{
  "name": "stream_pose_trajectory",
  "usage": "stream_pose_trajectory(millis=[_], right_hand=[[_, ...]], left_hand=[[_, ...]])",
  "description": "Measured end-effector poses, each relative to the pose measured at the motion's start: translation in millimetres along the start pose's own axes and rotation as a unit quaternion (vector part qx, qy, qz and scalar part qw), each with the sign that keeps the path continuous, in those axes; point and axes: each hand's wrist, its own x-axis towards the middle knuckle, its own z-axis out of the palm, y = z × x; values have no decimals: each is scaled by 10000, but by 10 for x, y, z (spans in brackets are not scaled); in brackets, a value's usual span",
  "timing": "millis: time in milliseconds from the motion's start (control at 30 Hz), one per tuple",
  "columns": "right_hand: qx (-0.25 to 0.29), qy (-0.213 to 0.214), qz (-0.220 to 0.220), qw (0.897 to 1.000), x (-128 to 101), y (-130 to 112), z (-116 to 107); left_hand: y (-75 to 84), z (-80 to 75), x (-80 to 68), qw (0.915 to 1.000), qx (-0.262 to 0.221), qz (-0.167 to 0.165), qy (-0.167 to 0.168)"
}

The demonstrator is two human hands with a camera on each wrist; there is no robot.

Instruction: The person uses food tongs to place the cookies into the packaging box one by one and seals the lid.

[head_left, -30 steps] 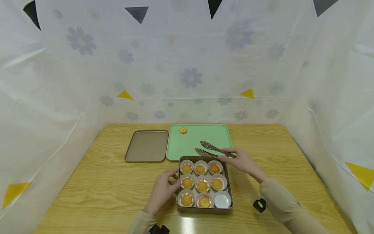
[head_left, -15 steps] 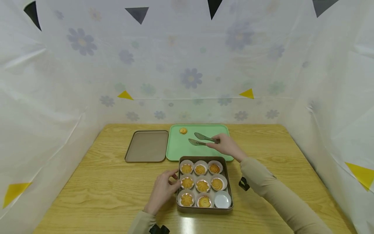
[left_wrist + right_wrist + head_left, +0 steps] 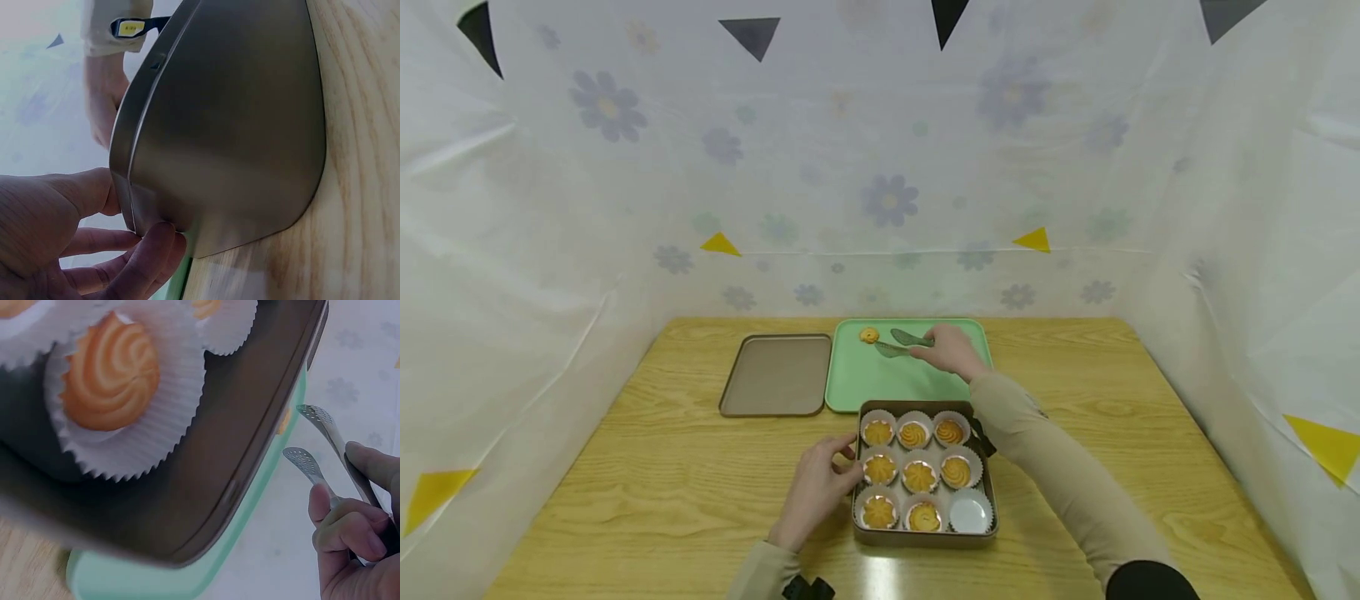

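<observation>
Right hand: the right hand [image 3: 950, 350] grips a pair of perforated metal tongs [image 3: 901, 343], fingers curled round the handles; the tips stand apart, over the pale green square tray [image 3: 910, 383].
Biscuit: a single swirled golden biscuit [image 3: 869, 335] lies at the tray's far left corner, just beside the tong tips, not touching them.
Left hand: the left hand [image 3: 817, 490] holds the left wall of the brown square metal tin [image 3: 925, 537], fingers curled on its rim.
Tin: it sits on the wooden bench [image 3: 647, 467], just before the tray, with eight biscuits in white paper cups [image 3: 919, 477]; the near right cup [image 3: 970, 515] holds none.
Lid: a flat brown metal lid [image 3: 777, 375] lies left of the tray.
</observation>
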Motion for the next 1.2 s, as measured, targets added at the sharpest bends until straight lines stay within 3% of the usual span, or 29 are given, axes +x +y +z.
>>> stream_pose_trajectory(millis=[600,1200], right_hand=[[-579,141,578,9965,278,-275,228],[-333,199,721,9966,448,-262,376]], left_hand=[[11,2,-14,9999,-160,28,-29],[3,1,-35,10000,-95,22,19]])
